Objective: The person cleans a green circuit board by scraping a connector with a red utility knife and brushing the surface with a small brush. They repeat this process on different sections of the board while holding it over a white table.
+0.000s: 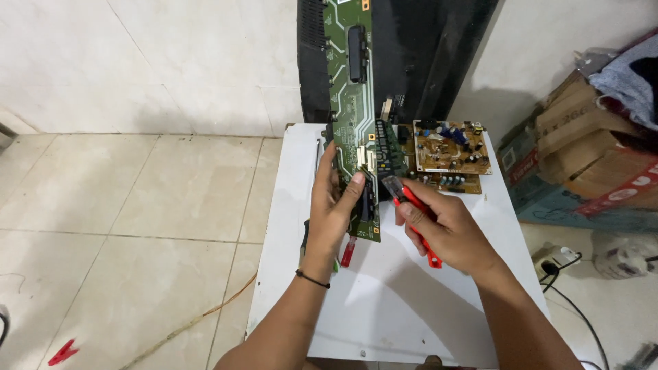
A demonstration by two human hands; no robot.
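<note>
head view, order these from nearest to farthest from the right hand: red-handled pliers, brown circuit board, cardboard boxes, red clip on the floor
From the right hand:
1. Red-handled pliers, held in that hand.
2. Brown circuit board, just beyond the hand at the table's far edge.
3. Cardboard boxes, off to the right on the floor.
4. Red clip, far left on the floor tiles.

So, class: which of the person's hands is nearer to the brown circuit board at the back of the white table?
Right. The right hand, holding red-handled pliers, sits just below the brown circuit board; the left hand grips the long green board farther left.
</note>
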